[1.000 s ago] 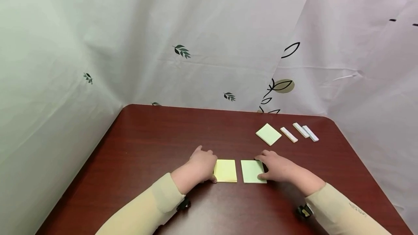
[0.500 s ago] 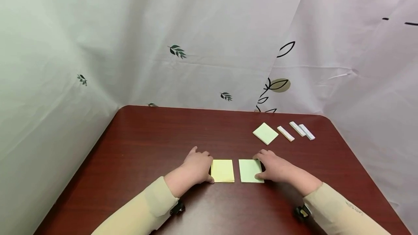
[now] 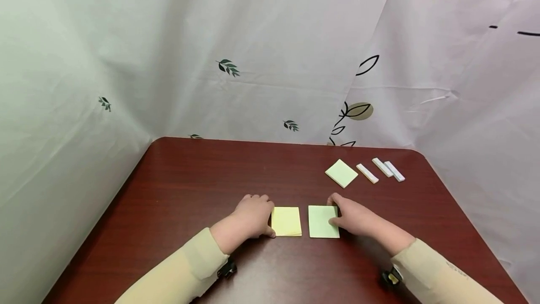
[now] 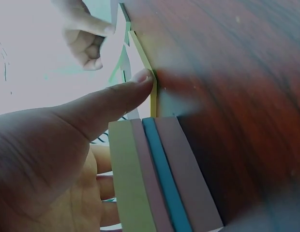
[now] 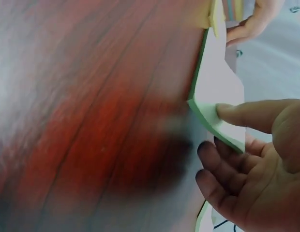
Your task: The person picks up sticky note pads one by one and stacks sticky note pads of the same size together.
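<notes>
The yellow pad [image 3: 286, 222] lies flat at my left hand [image 3: 249, 217], whose thumb rests on its near left corner, with fingers around its far left corner. In the left wrist view a stack of coloured pads [image 4: 164, 174] stands between my left palm and the table; the hand hides it in the head view. To the right, across a narrow gap in the head view, is the light green pad [image 3: 322, 222]. My right hand [image 3: 358, 217] pinches its right side, thumb on top and fingers beneath; that side bends upward in the right wrist view [image 5: 220, 123].
Another pale green pad [image 3: 341, 173] lies turned at an angle behind my right hand. Three narrow white strips [image 3: 367, 173] lie at the back right of the dark red table [image 3: 202, 172]. White patterned sheets [image 3: 261, 60] hang behind and beside it.
My raised left finger has come down beside the others. My right fingers have drawn together at the green pad's right side. The head view has shifted slightly.
</notes>
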`<state>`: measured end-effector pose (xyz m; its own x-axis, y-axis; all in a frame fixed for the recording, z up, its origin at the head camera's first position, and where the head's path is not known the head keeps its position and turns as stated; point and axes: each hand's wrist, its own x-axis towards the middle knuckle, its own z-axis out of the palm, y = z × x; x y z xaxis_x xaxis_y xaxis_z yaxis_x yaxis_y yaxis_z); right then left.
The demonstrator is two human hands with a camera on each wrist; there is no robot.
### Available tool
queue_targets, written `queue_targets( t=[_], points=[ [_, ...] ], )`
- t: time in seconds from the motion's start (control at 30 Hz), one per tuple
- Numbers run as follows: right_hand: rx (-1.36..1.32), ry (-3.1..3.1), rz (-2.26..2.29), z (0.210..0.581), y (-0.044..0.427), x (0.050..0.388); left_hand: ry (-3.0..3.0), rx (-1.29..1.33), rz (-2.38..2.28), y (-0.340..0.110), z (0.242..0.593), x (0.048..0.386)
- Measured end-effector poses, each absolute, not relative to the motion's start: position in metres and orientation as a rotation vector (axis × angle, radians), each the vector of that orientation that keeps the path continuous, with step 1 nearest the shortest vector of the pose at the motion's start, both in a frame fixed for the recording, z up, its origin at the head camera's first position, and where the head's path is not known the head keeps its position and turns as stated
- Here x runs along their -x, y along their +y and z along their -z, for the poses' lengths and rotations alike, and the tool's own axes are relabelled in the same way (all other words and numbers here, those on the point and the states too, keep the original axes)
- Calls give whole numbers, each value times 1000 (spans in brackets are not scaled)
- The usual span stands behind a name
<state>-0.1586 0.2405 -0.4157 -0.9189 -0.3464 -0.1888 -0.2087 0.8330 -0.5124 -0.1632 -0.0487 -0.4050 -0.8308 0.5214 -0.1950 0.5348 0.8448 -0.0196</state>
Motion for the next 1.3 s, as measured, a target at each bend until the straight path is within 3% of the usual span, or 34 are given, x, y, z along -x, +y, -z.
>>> queue_targets(
  t=[0.2,0.4,0.7,0.97,1.3],
  points=[
    [513,2617,1027,411,242,160,2861,-841,77,-51,405,162],
    [411,2406,1310,406,238,166,2857,-840,77,-52,406,162],
    [377,2206,1422,417,212,175,2879,-848,55,-53,406,161],
    [301,2375,1320,428,185,177,2906,-814,-18,-54,410,159],
    [313,2780,823,424,163,173,2909,-781,-83,-55,413,158]
  ],
)
